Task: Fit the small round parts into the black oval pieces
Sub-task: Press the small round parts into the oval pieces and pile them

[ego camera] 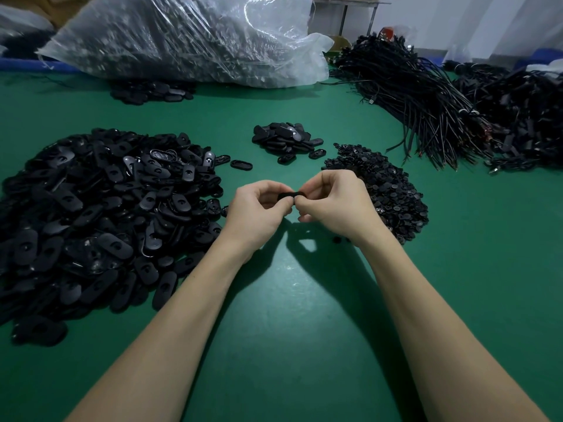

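Both hands meet above the green bench point(304, 315): left hand point(259, 205) and right hand point(335, 199) pinch one black oval plastic piece point(291, 195) (heaps either side).

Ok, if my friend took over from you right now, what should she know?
Left hand and right hand: both grip one black oval piece between them, above the green table.
Big pile of oval pieces: at the left.
Pile of small round parts: at the right, behind the right hand.
Small pile: farther back; finished or not, I cannot tell.
Whether a round part is already in the held piece is hidden by the fingers.
Left: most of the big pile.
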